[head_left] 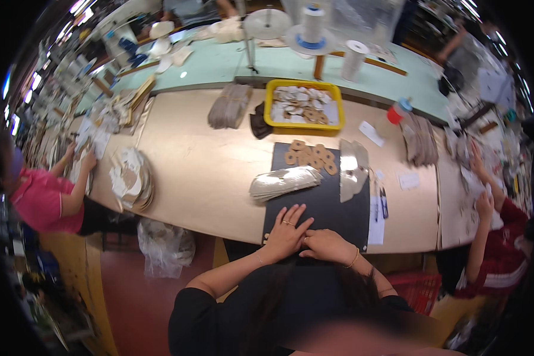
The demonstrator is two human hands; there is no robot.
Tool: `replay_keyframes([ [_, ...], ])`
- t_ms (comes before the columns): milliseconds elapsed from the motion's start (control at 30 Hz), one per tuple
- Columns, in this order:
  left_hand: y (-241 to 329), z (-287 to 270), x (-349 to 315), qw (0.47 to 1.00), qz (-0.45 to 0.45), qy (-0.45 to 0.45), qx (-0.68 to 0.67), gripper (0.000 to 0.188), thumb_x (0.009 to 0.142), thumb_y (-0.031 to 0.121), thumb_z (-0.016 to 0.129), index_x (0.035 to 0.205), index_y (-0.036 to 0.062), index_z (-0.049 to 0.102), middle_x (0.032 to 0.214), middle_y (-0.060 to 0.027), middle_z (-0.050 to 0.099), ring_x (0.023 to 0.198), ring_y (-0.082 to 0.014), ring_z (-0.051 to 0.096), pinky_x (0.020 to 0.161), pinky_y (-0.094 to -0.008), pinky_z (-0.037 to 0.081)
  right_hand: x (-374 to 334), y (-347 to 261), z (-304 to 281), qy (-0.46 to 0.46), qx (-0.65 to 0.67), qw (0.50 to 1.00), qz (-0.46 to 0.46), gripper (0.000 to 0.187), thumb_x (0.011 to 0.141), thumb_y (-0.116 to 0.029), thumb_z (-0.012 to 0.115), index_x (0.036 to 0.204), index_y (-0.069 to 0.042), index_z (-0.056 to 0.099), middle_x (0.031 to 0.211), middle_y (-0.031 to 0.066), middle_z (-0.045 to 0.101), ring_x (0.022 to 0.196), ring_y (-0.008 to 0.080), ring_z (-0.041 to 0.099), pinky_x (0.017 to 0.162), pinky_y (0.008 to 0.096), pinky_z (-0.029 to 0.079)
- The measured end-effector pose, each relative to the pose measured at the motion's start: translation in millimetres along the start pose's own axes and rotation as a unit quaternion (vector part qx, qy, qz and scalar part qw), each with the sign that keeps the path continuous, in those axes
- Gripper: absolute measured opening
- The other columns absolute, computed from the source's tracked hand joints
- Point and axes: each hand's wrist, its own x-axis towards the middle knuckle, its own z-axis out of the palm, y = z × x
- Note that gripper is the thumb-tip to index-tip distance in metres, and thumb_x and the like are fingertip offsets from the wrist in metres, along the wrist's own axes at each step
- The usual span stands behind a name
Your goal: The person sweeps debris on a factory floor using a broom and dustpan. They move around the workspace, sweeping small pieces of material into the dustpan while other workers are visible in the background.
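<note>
My left hand (288,230) lies flat, fingers spread, on a black mat (326,204) at the near edge of the wooden table (202,172). My right hand (328,244) rests beside it, fingers curled and touching the left hand's thumb side; whether it pinches anything is hidden. A fanned stack of pale flat cut pieces (283,181) lies on the mat's left edge. Small tan ring-shaped pieces (310,156) are scattered at the mat's far end. A shiny silver sheet piece (352,168) sits at the mat's right.
A yellow tray (303,86) of cut pieces stands beyond the mat, with a grey stack (229,105) to its left. Thread cones (312,25) stand on the green bench behind. A person in pink (41,199) works at the left, another in red (495,237) at the right.
</note>
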Motion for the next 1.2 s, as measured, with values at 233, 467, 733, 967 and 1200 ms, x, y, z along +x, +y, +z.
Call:
replay_keyframes([
  [233, -6, -4, -3, 0.999, -0.023, -0.024, -0.021, 0.054, 0.068, 0.024, 0.062, 0.118, 0.0103, 0.048, 0.131, -0.0121, 0.035, 0.124, -0.0271, 0.030, 0.102, -0.0457, 0.020, 35, 9, -27, -0.136, -0.028, 0.990, -0.030, 0.030, 0.075, -0.035, 0.059, 0.077, -0.005, 0.064, 0.073, 0.0136, 0.061, 0.073, 0.0289, 0.060, 0.064, 0.0376, 0.048],
  [467, -12, 2, -13, 0.997, -0.033, 0.009, -0.074, 0.046, 0.072, 0.022, 0.057, 0.114, 0.0045, 0.050, 0.128, -0.0144, 0.039, 0.123, -0.0255, 0.032, 0.103, -0.0449, 0.019, 66, 18, -27, -0.265, 0.008, 0.958, -0.106, 0.030, 0.077, -0.034, 0.058, 0.089, -0.007, 0.062, 0.083, 0.0173, 0.061, 0.078, 0.0323, 0.059, 0.068, 0.0399, 0.047],
  [733, -13, 26, -25, 0.912, -0.128, 0.166, -0.352, 0.029, 0.074, 0.018, 0.051, 0.099, 0.0030, 0.055, 0.110, -0.0164, 0.051, 0.109, -0.0290, 0.045, 0.093, -0.0428, 0.034, 119, -61, -83, -0.258, -0.022, 0.956, -0.140, 0.038, 0.074, -0.024, 0.065, 0.106, -0.006, 0.053, 0.094, 0.0149, 0.058, 0.088, 0.0312, 0.056, 0.074, 0.0358, 0.045],
  [967, -24, 25, -78, 0.928, 0.094, 0.355, -0.062, 0.015, 0.075, 0.020, 0.051, 0.085, 0.0098, 0.055, 0.080, -0.0059, 0.055, 0.081, -0.0232, 0.054, 0.071, -0.0382, 0.041, 241, -162, 9, -0.090, -0.219, 0.919, -0.315, 0.048, 0.073, -0.019, 0.064, 0.118, -0.013, 0.046, 0.129, 0.0138, 0.036, 0.115, 0.0324, 0.038, 0.091, 0.0402, 0.035],
  [1200, -72, -1, -323, 0.900, -0.333, 0.264, -0.097, 0.016, 0.073, 0.011, 0.051, 0.088, 0.0099, 0.057, 0.083, -0.0064, 0.056, 0.083, -0.0242, 0.054, 0.073, -0.0356, 0.041, 324, -187, 81, -0.042, -0.334, 0.912, -0.233, 0.077, 0.077, -0.048, 0.054, 0.137, -0.014, 0.020, 0.142, 0.0192, 0.009, 0.128, 0.0448, 0.008, 0.093, 0.0653, 0.016],
])
